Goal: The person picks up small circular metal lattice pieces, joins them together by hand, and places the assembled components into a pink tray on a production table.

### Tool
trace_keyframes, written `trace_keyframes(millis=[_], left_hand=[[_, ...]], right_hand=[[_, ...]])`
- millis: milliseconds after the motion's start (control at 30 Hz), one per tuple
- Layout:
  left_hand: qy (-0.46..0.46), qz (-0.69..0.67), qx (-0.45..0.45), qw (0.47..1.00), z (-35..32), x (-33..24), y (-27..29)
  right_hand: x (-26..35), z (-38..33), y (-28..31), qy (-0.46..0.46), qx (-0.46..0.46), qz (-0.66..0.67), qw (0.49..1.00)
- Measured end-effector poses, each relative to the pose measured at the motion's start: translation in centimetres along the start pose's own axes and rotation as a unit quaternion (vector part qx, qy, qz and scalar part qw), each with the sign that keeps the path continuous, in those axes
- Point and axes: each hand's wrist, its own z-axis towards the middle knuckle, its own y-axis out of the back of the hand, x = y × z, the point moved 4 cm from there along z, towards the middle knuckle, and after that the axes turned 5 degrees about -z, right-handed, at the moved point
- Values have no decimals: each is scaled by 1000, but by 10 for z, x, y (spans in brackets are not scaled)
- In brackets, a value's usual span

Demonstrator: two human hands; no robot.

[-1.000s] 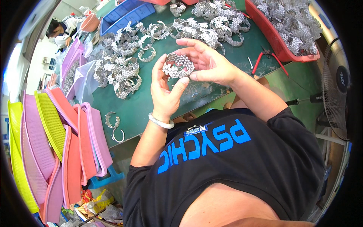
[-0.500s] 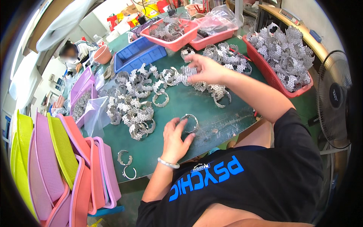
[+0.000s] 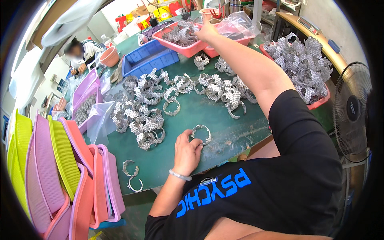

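My left hand (image 3: 188, 154) rests low over the green table, its thumb and fingers closed on the near left side of a silvery open-ended bracelet (image 3: 209, 135). Stretched far forward, my right hand (image 3: 207, 32) is at the right rim of a pink tray (image 3: 188, 50) heaped with grey scaly metal pieces (image 3: 180, 33). Its fingers are too small and partly hidden, so what they hold is unclear. Several similar scaly bracelets (image 3: 148, 122) lie in a pile left of centre, and more (image 3: 224, 91) lie under my right forearm. Two separate cuffs (image 3: 135, 184) sit near the front left edge.
A blue crate (image 3: 150, 64) stands at the back left of the tray. A red bin (image 3: 326, 98) piled with scaly pieces is at the right, beside a fan (image 3: 353, 108). Stacked coloured baskets (image 3: 72, 160) fill the left. Another person (image 3: 82, 56) sits beyond the table.
My right hand has moved forward from the bracelet pile to the pink tray. My left hand has closed on the bracelet, which is nearly in the same place.
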Motion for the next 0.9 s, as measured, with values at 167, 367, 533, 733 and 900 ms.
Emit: trace_keyframes(millis=[167,367,533,733,900], left_hand=[[12,-77,-46,996,0,6,2],[113,-401,-115,902,2,20,4],[92,-589,-173,784,6,12,-2],[-5,-530,-228,817,6,-6,-2],[-80,-403,-207,888,3,-17,-2]], right_hand=[[1,-19,16,122,-62,-3,991],[-7,-132,26,328,110,88,934],[-37,-233,27,241,306,251,886],[-45,-310,20,80,412,488,765],[-43,-317,20,84,394,561,723]])
